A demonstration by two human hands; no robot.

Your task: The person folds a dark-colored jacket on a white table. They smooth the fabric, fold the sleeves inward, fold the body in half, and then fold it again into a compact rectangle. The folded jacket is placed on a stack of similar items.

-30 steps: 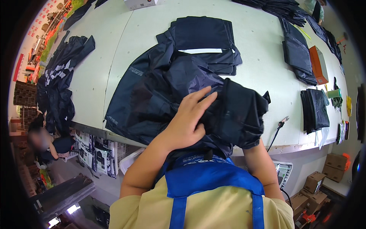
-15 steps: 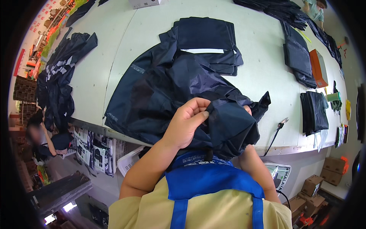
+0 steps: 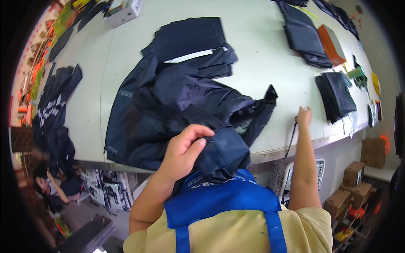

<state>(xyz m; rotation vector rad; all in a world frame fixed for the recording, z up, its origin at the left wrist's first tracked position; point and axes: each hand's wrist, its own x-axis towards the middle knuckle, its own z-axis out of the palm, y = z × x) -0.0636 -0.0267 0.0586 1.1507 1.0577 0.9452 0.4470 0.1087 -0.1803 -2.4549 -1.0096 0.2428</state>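
A dark navy, jacket-like garment (image 3: 139,109) of thin shiny cloth lies bunched on the table, its near part hanging over the front edge against my apron. My left hand (image 3: 185,147) pinches a fold of this cloth between thumb and fingers. Off to the right, my right hand (image 3: 304,116) is stretched out over the small snips, their head hidden under its fingers, which look closed. The snips' black strap (image 3: 291,138) trails toward the table edge. Beyond the garment sits a stack of folded dark cloth pieces (image 3: 190,38) with a white strip.
Folded dark pieces (image 3: 336,97) lie on the pale table (image 3: 261,63) at right, near an orange box (image 3: 331,44) and a green spool (image 3: 357,72). More dark garments (image 3: 59,101) hang over the left side, where another person (image 3: 59,189) sits. White crates stand below the edge.
My right hand has let go of the garment and reached right to the snips. The left keeps its pinch on the cloth. The view has shifted.
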